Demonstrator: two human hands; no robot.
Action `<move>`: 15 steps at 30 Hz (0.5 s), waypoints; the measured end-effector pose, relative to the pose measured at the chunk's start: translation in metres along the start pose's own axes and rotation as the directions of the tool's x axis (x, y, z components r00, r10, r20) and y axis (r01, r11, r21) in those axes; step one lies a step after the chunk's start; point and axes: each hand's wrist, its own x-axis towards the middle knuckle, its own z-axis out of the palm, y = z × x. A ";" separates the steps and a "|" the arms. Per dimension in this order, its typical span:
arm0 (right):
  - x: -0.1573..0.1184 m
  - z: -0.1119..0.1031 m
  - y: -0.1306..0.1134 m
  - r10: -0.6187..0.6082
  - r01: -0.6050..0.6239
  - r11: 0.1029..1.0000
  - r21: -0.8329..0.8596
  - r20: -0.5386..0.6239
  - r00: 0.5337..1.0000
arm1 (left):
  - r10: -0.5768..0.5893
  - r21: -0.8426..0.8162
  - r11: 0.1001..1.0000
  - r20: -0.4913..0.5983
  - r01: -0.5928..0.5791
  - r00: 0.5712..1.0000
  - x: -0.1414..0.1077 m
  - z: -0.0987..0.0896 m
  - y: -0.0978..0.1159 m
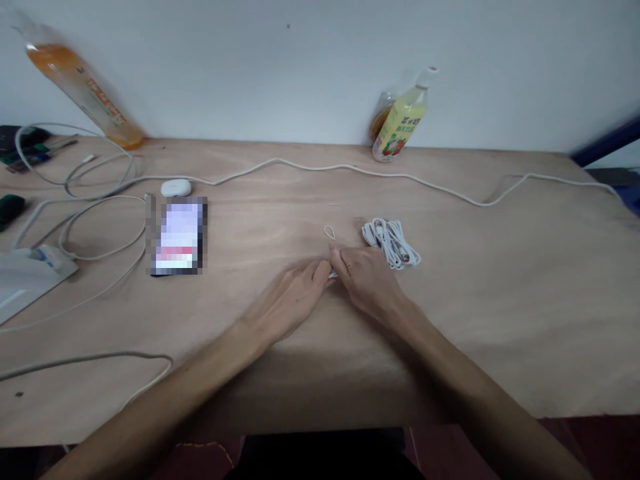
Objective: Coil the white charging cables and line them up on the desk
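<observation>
My left hand (299,293) and my right hand (367,277) meet near the middle of the wooden table (280,227), fingers closed. Between them is a small white thing (333,273), mostly covered by the fingers; it may be part of a white cable. Just beyond my fingertips a thin white loop (329,232) lies on the wood. Behind my right hand, slightly to its right, rests a bundle of coiled white cables (393,243).
A phone (177,237) and a white earbud case (176,187) lie to the left, near looped cables. A long white cable (345,167) crosses behind the hands. An orange bottle (83,93) and a yellow bottle (400,123) stand by the wall.
</observation>
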 end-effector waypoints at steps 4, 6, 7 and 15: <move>0.000 0.006 0.003 0.028 -0.002 0.987 0.161 -0.164 0.986 | -0.061 0.021 0.998 -0.006 0.061 0.998 -0.001 -0.002 -0.002; 0.000 0.008 0.006 0.109 -0.036 0.966 0.255 -0.280 0.954 | -0.106 0.015 0.994 -0.039 0.107 0.994 -0.003 -0.006 -0.004; 0.001 0.010 0.008 0.160 -0.062 0.955 0.292 -0.324 0.933 | -0.165 -0.008 0.986 -0.076 0.165 0.983 -0.004 -0.009 -0.005; 0.008 0.032 0.019 0.174 -0.092 0.973 0.212 -0.412 0.894 | -0.471 -0.264 0.874 -0.254 0.408 0.844 -0.010 -0.016 -0.011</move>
